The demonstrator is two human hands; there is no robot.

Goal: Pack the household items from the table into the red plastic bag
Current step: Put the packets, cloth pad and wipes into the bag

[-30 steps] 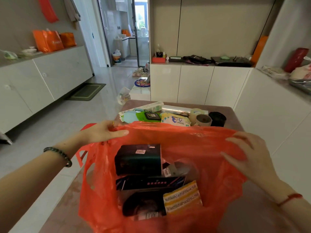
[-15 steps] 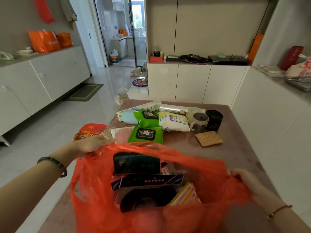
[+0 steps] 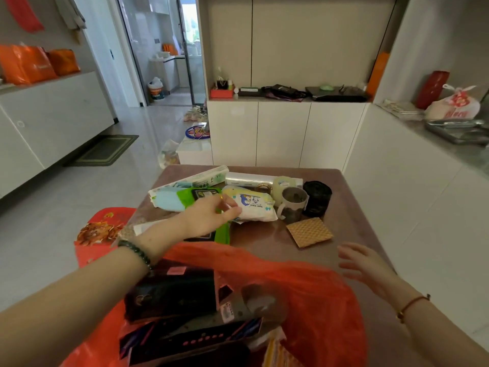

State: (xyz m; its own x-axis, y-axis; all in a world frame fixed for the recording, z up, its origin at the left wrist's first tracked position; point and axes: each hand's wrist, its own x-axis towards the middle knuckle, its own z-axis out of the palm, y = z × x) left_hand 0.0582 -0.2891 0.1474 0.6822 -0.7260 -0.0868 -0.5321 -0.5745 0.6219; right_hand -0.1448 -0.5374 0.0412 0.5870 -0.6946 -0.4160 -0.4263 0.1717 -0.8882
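Room: white cabinets line the walls, pale tiled floor, a doorway at 11 o'clock; a brown table (image 3: pixel 352 226) fills the lower middle of the view
Red plastic bag (image 3: pixel 312 295): slumped open at 6 o'clock on the near end of the table; already holding a dark box (image 3: pixel 174 295), a long black carton (image 3: pixel 190 340) and a few smaller packs; neither hand grips it
Unpacked pile: clustered at 12 o'clock on the far half of the table; a long white box (image 3: pixel 190 181), a clear film roll (image 3: pixel 248 178), green wipes packs (image 3: pixel 190 194), a black roll (image 3: pixel 317 198), a grey mug (image 3: pixel 292 205), a tan waffle-textured pad (image 3: pixel 309 231)
White wipes pack (image 3: pixel 254 206): lies flat in the middle of the pile, long axis running roughly 9 to 3 o'clock; its left end touches the reaching fingers
Left hand (image 3: pixel 209 217): stretched over the bag toward 12 o'clock, fingers loosely open and holding nothing, tips at the pack's left end
Right hand (image 3: pixel 362 263): at 3 o'clock beside the bag, spread wide and empty, hovering just off the table
Key relation: the pack sits straight beyond the left fingertips toward 1 o'clock; the left hand is much the nearer; I judge it will close across the pack's short side and draw it back toward 6 o'clock into the bag
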